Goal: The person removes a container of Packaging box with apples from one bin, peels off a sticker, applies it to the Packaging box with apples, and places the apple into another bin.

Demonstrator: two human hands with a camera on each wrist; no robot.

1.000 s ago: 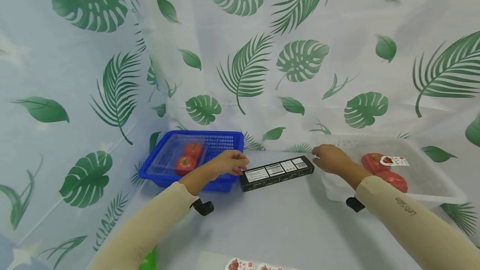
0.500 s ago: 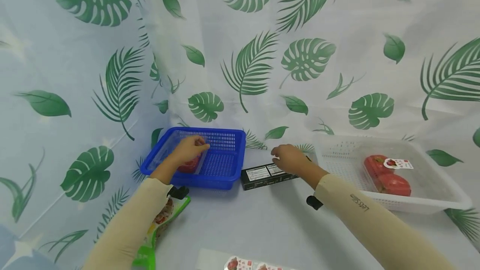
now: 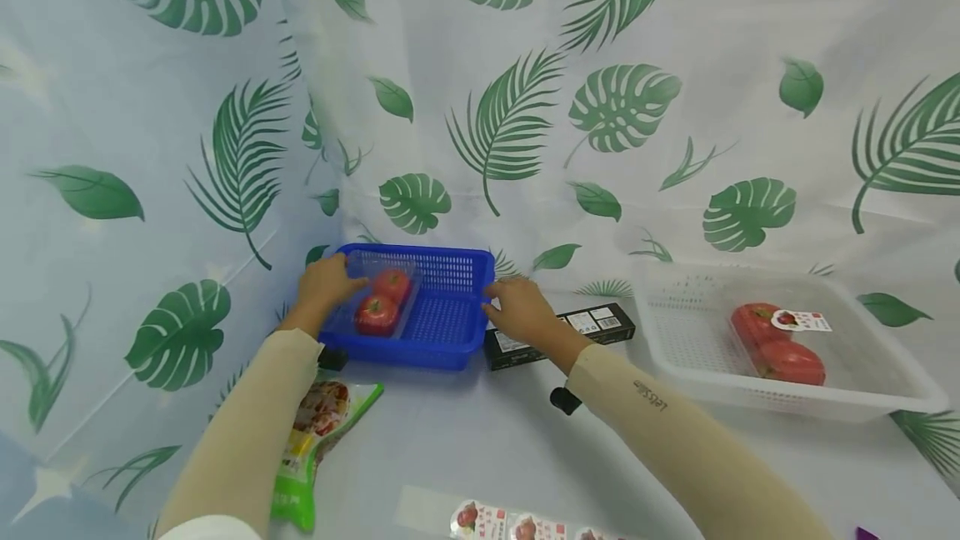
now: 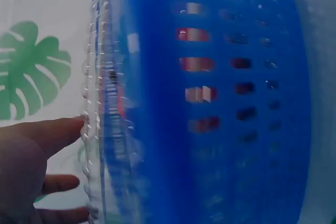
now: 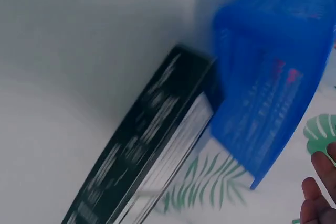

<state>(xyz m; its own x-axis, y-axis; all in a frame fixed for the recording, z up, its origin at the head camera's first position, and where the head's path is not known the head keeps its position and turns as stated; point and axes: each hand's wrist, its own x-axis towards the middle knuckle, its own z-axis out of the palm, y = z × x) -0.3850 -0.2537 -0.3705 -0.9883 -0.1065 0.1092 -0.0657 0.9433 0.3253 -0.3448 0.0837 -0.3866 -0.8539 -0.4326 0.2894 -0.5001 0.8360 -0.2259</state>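
The blue basket (image 3: pixel 442 319) stands at the back left, holding a clear plastic tray (image 3: pixel 347 319) with two red tomatoes (image 3: pixel 377 315). At the basket's left side is my left hand (image 3: pixel 324 286), thumb and fingers spread; in the left wrist view a fingertip reaches the clear tray's ridged edge (image 4: pixel 93 129). My right hand (image 3: pixel 522 307) hovers by the basket's right rim, above a black box (image 3: pixel 600 323) with white labels. In the right wrist view its loosely bent fingers (image 5: pixel 323 171) show nothing between them.
A white basket (image 3: pixel 675 340) at the right holds two more tomatoes (image 3: pixel 780 344) in a clear tray with a tag (image 3: pixel 801 321). A green food bag (image 3: pixel 322 423) lies front left. A strip of tomato stickers (image 3: pixel 480 519) lies at the front edge.
My left hand has moved from the box's left end over the tomatoes to the blue basket's left side. My right hand has moved left along the box to the basket's right rim.
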